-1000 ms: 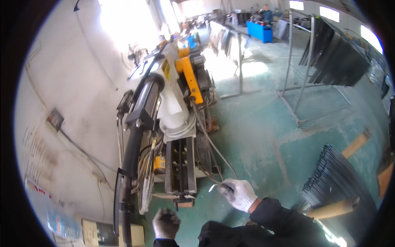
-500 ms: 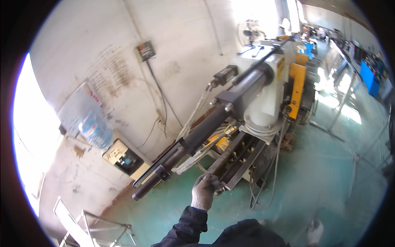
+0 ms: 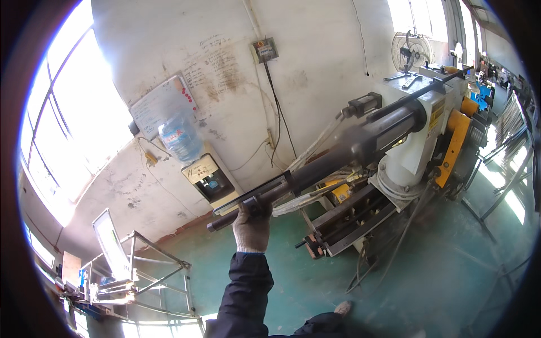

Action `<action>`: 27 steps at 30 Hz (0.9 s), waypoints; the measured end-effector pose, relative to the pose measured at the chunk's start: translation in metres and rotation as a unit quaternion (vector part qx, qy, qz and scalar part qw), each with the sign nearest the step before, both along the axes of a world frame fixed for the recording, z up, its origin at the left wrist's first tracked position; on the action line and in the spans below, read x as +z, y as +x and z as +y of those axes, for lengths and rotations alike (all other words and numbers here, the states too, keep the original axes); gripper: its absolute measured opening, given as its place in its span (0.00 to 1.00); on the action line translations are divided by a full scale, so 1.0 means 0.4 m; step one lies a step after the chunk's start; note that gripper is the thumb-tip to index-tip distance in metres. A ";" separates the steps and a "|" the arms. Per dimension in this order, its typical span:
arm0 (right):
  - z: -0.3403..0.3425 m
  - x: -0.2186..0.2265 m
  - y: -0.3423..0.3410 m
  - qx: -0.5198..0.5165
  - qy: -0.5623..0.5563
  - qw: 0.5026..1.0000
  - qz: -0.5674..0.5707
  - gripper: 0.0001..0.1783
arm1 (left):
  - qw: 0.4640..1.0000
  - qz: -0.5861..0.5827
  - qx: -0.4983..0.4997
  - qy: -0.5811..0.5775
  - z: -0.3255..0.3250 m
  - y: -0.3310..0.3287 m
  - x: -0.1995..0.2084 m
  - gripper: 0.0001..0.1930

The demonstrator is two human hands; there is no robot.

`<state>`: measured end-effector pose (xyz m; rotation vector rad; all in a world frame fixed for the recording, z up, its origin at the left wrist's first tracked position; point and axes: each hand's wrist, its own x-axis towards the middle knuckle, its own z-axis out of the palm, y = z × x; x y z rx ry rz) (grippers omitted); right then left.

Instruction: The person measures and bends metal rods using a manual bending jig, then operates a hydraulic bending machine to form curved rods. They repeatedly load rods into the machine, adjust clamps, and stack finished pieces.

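My left hand point(image 3: 252, 232), in a pale knitted glove, is raised to the lower end of a long dark cylindrical bar point(image 3: 307, 173). Its fingers go up around the bar beside a clamp collar point(image 3: 252, 206), partly hidden behind it. The bar slopes up to the right into a large white machine head point(image 3: 414, 135) with a yellow arm point(image 3: 454, 147). Beneath the bar runs the machine's bed of steel rails point(image 3: 355, 217), with a small threaded rod and block point(image 3: 311, 246) at its near end. My right hand is out of the picture.
Against the wall stands a water dispenser point(image 3: 211, 177) with a blue bottle point(image 3: 181, 139). A metal frame point(image 3: 160, 276) is at lower left. Hoses point(image 3: 389, 253) hang to the floor by the machine. A fan point(image 3: 410, 53) stands behind it, and metal stock point(image 3: 510, 141) lies at right.
My left hand has gone from the near end of the rails up to the bar's collar. The view has swung left, and my right hand has left the picture.
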<state>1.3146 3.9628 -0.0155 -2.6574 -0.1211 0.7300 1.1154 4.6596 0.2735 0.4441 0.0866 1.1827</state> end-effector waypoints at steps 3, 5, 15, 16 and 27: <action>0.025 0.033 0.074 -0.026 0.027 0.998 -0.050 0.31 | 0.999 -0.037 -0.007 -0.023 0.022 -0.016 -0.039 0.22; 0.041 0.054 0.102 -0.041 0.049 0.995 -0.072 0.30 | 1.000 -0.017 -0.014 -0.008 0.045 -0.026 -0.057 0.22; 0.181 0.066 0.140 0.043 0.073 0.996 -0.032 0.20 | 0.986 0.133 0.097 0.036 0.045 0.038 -0.065 0.22; 0.176 0.030 0.170 0.040 0.086 0.994 -0.047 0.21 | 0.995 0.071 0.071 -0.017 0.029 0.065 -0.036 0.22; 0.018 0.132 0.279 -0.094 0.006 0.995 0.035 0.32 | 0.991 0.122 0.019 0.049 -0.160 0.112 -0.033 0.23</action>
